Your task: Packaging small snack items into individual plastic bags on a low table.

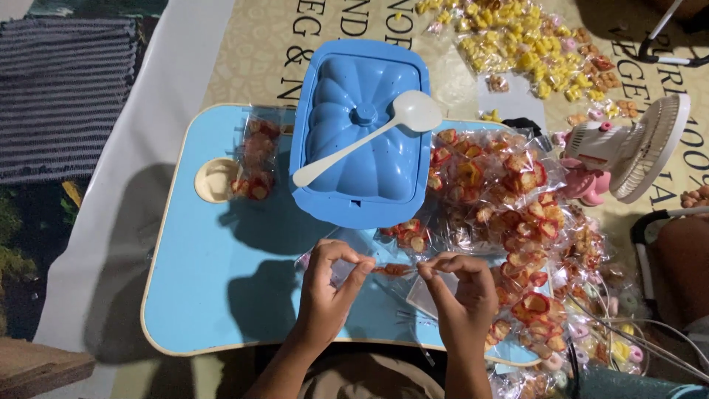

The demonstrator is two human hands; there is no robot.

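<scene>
Small candy packet (392,270) lies w/ long axis L–R between both hands: left grip (347,275) pinches one end, right grip (443,272) the other, above blue desk (199,295).

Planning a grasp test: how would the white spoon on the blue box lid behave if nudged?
The spoon looks like thin plastic, so probably light and stiff. It lies loose across the domed, ribbed lid, bowl past the rim, so a nudge would likely slide or tip it off.
</scene>
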